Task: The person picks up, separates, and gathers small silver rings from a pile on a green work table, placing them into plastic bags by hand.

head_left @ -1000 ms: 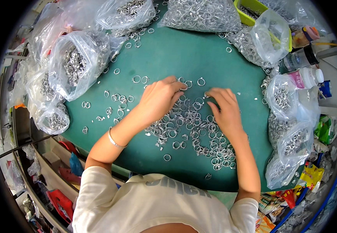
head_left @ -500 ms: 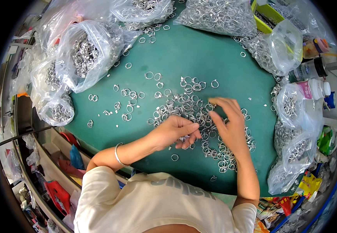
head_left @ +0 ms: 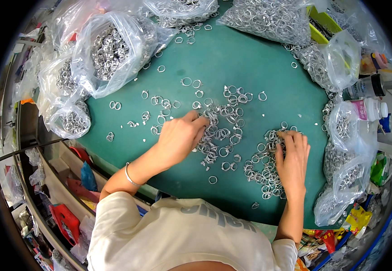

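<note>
Loose silver-coloured metal rings lie on a green table mat. They form a middle heap and a second ring heap to its right. My left hand, with a bangle on its wrist, is at the left edge of the middle heap. Its fingers curl down against the rings; what sits between the fingertips is hidden. Over the right heap rests my right hand, fingers spread downward and thumb apart from them, touching rings. A single ring lies nearer to me.
Clear plastic bags full of rings stand at the far left, at the far edge and along the right side. A yellow-green bin and a white bottle are at the right. Open shelving runs at left.
My hands have moved apart: the left to the far left, the right to the right. Rings have shifted right under my right hand, and a gap now parts the two heaps.
</note>
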Action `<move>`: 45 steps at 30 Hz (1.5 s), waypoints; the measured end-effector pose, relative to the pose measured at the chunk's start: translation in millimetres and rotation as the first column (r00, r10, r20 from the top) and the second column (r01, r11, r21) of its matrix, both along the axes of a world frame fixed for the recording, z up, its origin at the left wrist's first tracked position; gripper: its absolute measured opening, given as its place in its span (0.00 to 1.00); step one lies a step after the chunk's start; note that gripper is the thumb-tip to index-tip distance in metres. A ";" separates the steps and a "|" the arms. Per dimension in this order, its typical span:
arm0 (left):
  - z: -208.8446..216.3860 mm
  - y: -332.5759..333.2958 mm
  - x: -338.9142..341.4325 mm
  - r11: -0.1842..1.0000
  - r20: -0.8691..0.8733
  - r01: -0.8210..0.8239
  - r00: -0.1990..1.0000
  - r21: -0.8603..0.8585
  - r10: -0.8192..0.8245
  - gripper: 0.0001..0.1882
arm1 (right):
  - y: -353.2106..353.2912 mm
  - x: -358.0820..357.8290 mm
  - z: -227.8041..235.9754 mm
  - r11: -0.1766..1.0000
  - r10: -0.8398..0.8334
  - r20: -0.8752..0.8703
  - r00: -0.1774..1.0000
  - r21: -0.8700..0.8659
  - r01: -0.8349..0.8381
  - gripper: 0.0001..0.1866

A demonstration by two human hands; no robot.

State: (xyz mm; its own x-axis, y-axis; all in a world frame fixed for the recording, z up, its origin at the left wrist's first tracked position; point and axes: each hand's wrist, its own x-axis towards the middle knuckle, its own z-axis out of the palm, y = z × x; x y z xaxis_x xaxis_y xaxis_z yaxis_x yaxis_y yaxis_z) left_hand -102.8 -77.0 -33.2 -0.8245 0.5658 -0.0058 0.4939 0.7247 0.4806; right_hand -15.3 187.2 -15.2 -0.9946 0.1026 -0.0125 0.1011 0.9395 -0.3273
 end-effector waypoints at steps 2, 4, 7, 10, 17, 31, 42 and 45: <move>0.2 -2.8 5.1 0.997 0.003 -0.081 0.997 0.013 0.081 0.09 | -11.5 -5.3 1.0 0.997 0.070 -0.096 0.993 -0.001 -0.071 0.16; 3.3 7.5 15.7 0.995 0.015 -0.044 0.999 0.094 0.043 0.10 | -35.6 -20.2 -1.4 0.970 0.188 -0.224 0.956 -0.109 -0.216 0.16; -0.8 9.5 15.9 1.000 -0.014 0.006 1.000 0.026 -0.005 0.12 | -57.6 -24.5 -24.4 0.899 0.366 -0.213 0.906 -0.169 -0.403 0.14; -7.7 -5.9 11.3 0.997 -0.030 -0.060 0.998 -0.049 0.058 0.12 | -42.5 -15.5 -21.5 0.948 0.308 -0.158 0.938 -0.027 -0.316 0.13; -1.8 16.4 26.4 0.989 -0.013 0.030 1.000 0.146 -0.028 0.13 | -65.9 -22.2 -22.4 0.938 0.283 -0.200 0.938 -0.144 -0.314 0.14; 11.5 18.4 21.9 0.862 0.379 -0.134 0.922 0.488 -0.071 0.10 | -59.7 -4.8 -21.4 0.622 -0.050 0.055 0.997 -0.780 0.074 0.08; 4.8 20.8 25.7 0.748 0.678 -0.318 0.698 0.583 -0.232 0.03 | -74.8 6.2 -3.0 0.675 -0.048 -0.225 0.973 -0.725 -0.134 0.11; 8.1 20.6 29.6 0.705 0.762 -0.426 0.596 0.567 -0.253 0.03 | -75.9 9.6 -8.9 0.590 -0.107 -0.191 0.976 -0.802 -0.093 0.11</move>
